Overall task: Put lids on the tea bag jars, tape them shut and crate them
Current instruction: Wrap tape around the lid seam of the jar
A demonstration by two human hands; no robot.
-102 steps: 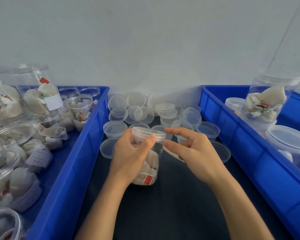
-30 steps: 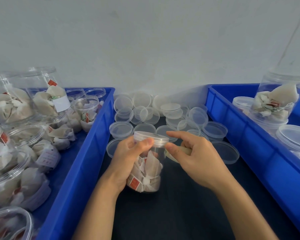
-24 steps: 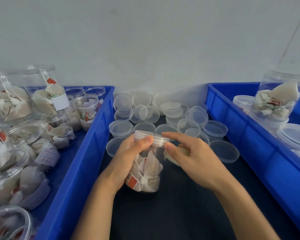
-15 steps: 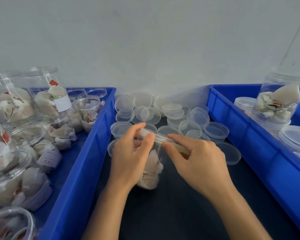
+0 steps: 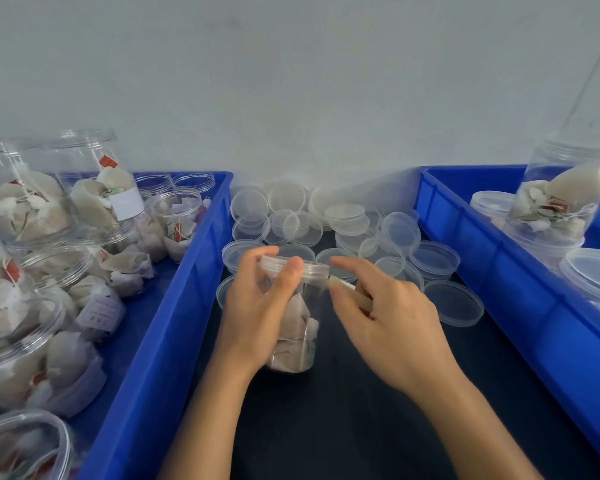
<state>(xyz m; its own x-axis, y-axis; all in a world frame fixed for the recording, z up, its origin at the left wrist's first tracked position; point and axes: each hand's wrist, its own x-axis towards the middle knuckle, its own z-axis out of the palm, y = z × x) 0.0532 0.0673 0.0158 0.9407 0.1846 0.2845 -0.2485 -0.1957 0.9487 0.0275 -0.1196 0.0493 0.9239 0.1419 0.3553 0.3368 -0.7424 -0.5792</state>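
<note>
Clear plastic tea bag jar [image 5: 293, 327] upright on dark bench [image 5: 343, 427], centre, between left blue crate [image 5: 174, 327] and right blue crate [image 5: 499, 271]. Lid [image 5: 293, 266] already seated on jar. Left hand [image 5: 257, 313] wrapped round jar's upper wall, thumb over lid edge, steadying. Right hand [image 5: 392, 327] just beside lid rim, fingers curled on tan tape strip [image 5: 349, 292], strip's free end touching or nearly touching lid side; exact contact hard to tell. Probably taping step, seal not yet done.

Handling guess: jar light, thin-walled, slightly squeezable, smooth and a bit slippery; tea bags inside soft, loose, no real weight. Best held round upper body just under lid, where wall looks stiffest; hard squeeze lower down likely to flex wall. Tape thin, floppy, prone to sticking to fingers.

Loose clear lids [image 5: 433, 259] heaped on bench behind jar. Unlidded filled jars [image 5: 52, 271] in left crate; lidded jars [image 5: 555, 202] in right crate
</note>
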